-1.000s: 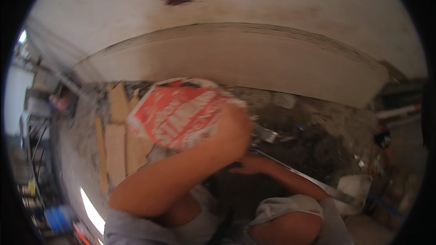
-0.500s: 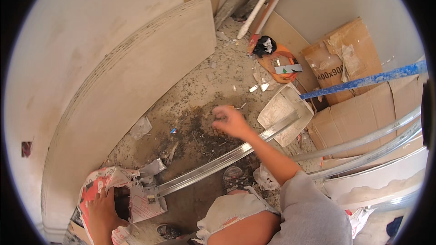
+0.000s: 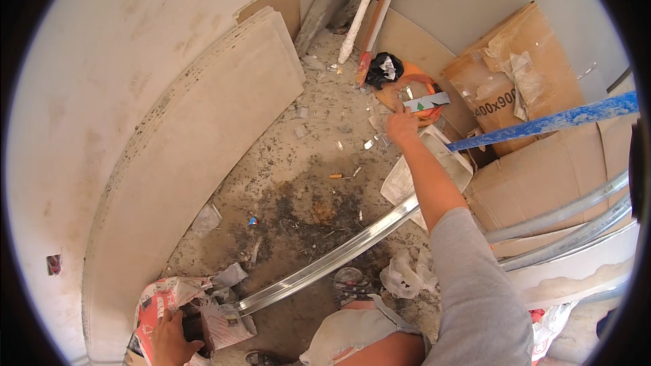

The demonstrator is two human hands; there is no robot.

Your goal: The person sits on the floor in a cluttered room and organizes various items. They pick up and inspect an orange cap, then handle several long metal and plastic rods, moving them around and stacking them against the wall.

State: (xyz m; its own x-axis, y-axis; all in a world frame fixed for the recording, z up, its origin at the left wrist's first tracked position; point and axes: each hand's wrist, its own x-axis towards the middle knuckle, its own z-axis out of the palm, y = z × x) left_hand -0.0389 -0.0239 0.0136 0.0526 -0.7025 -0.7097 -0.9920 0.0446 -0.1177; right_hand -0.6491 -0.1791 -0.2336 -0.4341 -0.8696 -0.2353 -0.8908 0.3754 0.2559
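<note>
At the lower left, my left hand (image 3: 173, 341) grips the torn mouth of a red and white sack (image 3: 163, 291), with the thumb toward its dark opening. My right arm reaches far out across a metal channel. Beyond the pale scoop, my right hand (image 3: 402, 127) is down by the floor next to an orange coiled strap (image 3: 428, 119) and a silver strip with a green mark (image 3: 428, 102). Its fingers are bent and pressed together; whatever may be in them is hidden. Small white scraps (image 3: 369, 143) lie just left of it.
The long metal channel (image 3: 332, 252) runs from the sack to the pale scoop (image 3: 400, 177). A blue pole (image 3: 542, 125) crosses from the right. Large boards (image 3: 196, 122) lean on the left wall, cardboard (image 3: 542, 176) stands at right, and crumpled plastic (image 3: 405, 275) lies near my feet.
My right hand has moved from above the dark patch of floor, away and to the right, to the orange strap. My left hand stays on the sack. The view has shifted slightly.
</note>
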